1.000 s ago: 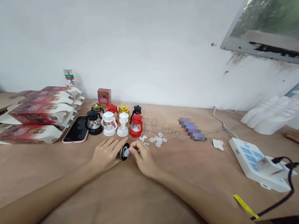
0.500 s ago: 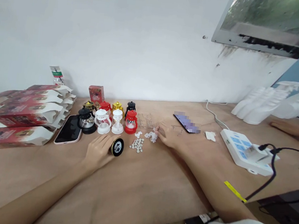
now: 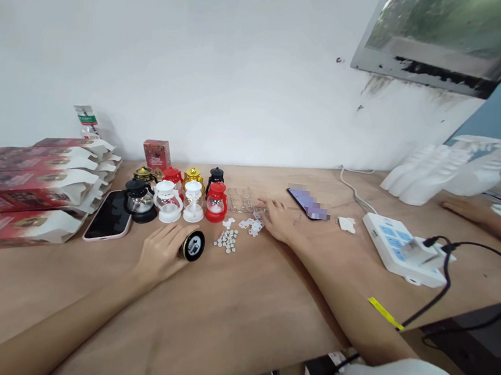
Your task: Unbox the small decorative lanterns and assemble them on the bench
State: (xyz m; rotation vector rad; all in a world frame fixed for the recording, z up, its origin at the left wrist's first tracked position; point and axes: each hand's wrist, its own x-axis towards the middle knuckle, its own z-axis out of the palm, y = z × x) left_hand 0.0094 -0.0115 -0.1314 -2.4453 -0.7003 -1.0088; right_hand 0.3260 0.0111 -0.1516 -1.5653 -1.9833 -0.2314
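My left hand (image 3: 161, 250) is wrapped round a small black and gold lantern (image 3: 193, 246), tipped on its side with its round base turned towards me. My right hand (image 3: 277, 219) lies low over the table with fingers stretched out, their tips near thin bent wires (image 3: 241, 201). Small white plastic pieces (image 3: 254, 225) lie just left of its palm. A cluster of small round button-like discs (image 3: 225, 241) sits between my hands. Behind them stand several mini lanterns, among them a red one (image 3: 216, 203), a white one (image 3: 193, 203) and a black one (image 3: 139, 201).
Red printed cartons (image 3: 31, 185) are piled at the left beside a phone (image 3: 110, 216). A second phone (image 3: 308, 204) lies beyond my right hand. A white power strip (image 3: 400, 249) with black cables, white moulded parts (image 3: 426, 173) and another person's arm (image 3: 467, 208) are at the right.
My right hand's fingers have come away from the white pieces and stretched out towards the wires. My left hand still holds the lantern. The view has shifted slightly.
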